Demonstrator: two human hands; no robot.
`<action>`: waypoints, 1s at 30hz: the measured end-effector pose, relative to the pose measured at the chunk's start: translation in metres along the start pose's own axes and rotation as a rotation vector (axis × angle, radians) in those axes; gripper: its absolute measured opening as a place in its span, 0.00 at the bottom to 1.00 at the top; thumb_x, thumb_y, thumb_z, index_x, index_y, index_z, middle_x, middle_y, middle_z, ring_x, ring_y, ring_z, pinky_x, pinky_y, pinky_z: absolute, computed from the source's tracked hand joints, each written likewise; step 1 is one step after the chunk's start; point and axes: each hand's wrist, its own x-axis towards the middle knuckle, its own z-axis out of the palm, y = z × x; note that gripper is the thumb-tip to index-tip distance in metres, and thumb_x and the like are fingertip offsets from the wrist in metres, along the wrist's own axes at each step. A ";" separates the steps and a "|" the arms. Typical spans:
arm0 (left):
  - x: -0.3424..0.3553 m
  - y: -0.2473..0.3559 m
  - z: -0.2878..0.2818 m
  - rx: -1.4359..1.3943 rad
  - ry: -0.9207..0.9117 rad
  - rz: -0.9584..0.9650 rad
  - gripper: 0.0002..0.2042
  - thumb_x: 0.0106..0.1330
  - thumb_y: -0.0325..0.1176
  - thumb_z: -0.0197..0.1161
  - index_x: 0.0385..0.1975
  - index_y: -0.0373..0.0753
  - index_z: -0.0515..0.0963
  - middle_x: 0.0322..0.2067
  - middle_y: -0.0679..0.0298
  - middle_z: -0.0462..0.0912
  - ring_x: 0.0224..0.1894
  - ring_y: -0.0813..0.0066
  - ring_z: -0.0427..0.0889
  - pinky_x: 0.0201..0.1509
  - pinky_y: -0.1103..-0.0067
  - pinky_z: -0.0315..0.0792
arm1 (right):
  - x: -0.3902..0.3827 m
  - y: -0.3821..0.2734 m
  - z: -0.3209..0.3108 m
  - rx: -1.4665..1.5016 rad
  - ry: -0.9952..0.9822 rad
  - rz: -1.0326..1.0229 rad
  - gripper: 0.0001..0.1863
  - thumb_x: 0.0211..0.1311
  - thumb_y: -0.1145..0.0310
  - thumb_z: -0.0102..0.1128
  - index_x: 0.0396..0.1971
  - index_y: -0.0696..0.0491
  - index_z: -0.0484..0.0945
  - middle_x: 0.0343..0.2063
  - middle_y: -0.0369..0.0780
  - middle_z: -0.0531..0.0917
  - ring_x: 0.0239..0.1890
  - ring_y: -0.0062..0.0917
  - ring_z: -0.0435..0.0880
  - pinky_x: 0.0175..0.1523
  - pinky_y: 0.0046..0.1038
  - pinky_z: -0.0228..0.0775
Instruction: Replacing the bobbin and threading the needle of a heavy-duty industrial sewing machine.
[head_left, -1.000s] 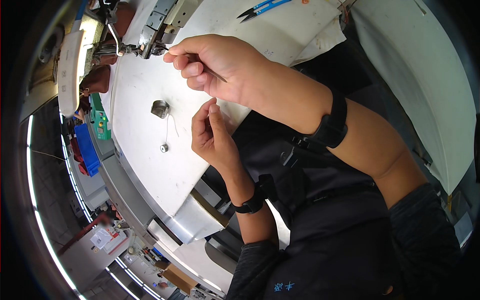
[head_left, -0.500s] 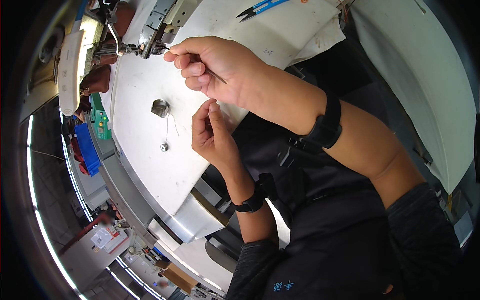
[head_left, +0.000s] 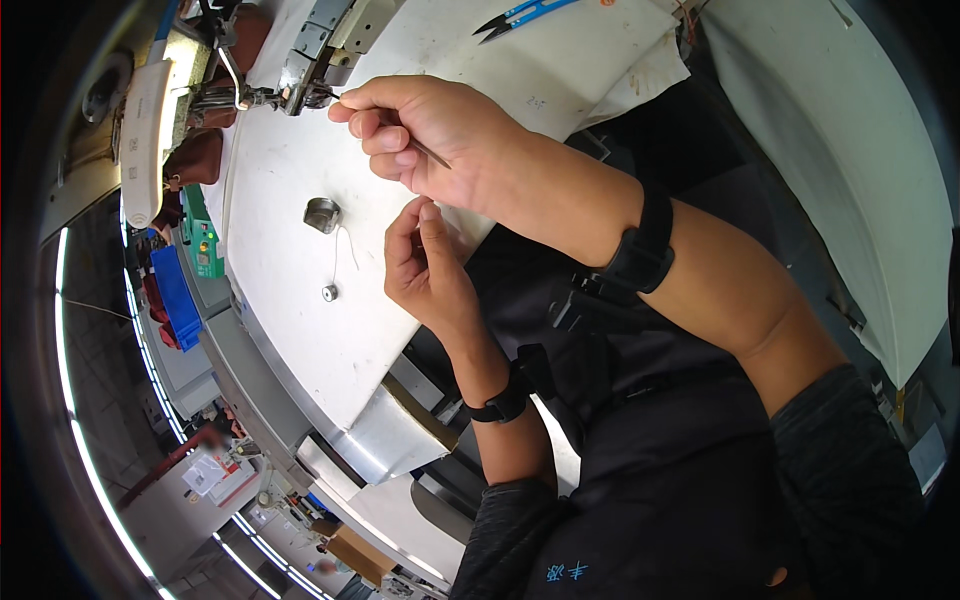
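Place: a sewing workshop, probably a garment factory.
Machine: industrial sewing machine head [head_left: 300,60] at the top of the white surface [head_left: 300,330].
Small parts: metal bobbin case [head_left: 321,214], bobbin [head_left: 329,292], blue thread snips [head_left: 520,15].
Surroundings: further workstations, blurred at the rim.

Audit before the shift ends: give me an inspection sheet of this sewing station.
Surface: white table, mostly bare.
Job's things: thin metal tool in the right hand, tip near the sewing machine head; small metal bobbin case with white thread; small round bobbin.
Clutter: blue-handled snips, white fabric.
Grippers: left hand with fingers pinched, content too fine to tell.
Cables: nothing seen.
Surroundings: blue bin, green box.
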 end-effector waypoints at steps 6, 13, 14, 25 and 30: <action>-0.001 0.003 0.003 -0.009 0.007 -0.015 0.08 0.72 0.29 0.64 0.43 0.31 0.82 0.27 0.72 0.79 0.24 0.90 0.70 0.26 0.90 0.60 | 0.003 -0.001 -0.005 0.025 -0.036 0.023 0.11 0.67 0.71 0.61 0.40 0.65 0.76 0.18 0.32 0.76 0.17 0.10 0.66 0.20 0.14 0.54; -0.001 0.002 0.002 0.006 0.008 0.007 0.08 0.72 0.29 0.64 0.43 0.31 0.82 0.26 0.72 0.79 0.24 0.90 0.70 0.26 0.90 0.60 | 0.003 0.003 0.001 0.011 -0.021 -0.010 0.11 0.66 0.71 0.61 0.40 0.65 0.75 0.18 0.31 0.75 0.17 0.10 0.65 0.20 0.14 0.53; 0.000 0.000 0.001 0.003 -0.003 0.007 0.08 0.72 0.29 0.64 0.43 0.31 0.82 0.27 0.72 0.79 0.24 0.90 0.70 0.27 0.90 0.60 | 0.004 0.002 0.002 0.001 -0.001 -0.017 0.11 0.66 0.72 0.61 0.39 0.65 0.75 0.18 0.31 0.75 0.17 0.10 0.65 0.20 0.14 0.53; -0.001 0.003 0.002 0.013 -0.025 0.005 0.07 0.72 0.28 0.63 0.43 0.32 0.83 0.25 0.73 0.77 0.23 0.91 0.68 0.26 0.91 0.59 | 0.011 -0.022 -0.004 -0.269 -0.116 -0.013 0.13 0.63 0.72 0.63 0.40 0.67 0.77 0.18 0.32 0.75 0.14 0.10 0.61 0.20 0.17 0.49; -0.002 0.004 0.003 0.010 -0.018 -0.001 0.07 0.72 0.28 0.63 0.43 0.32 0.83 0.24 0.74 0.75 0.22 0.91 0.67 0.24 0.90 0.57 | 0.004 -0.021 -0.008 -0.371 -0.063 -0.078 0.11 0.62 0.71 0.64 0.36 0.65 0.79 0.17 0.34 0.76 0.13 0.12 0.62 0.20 0.19 0.49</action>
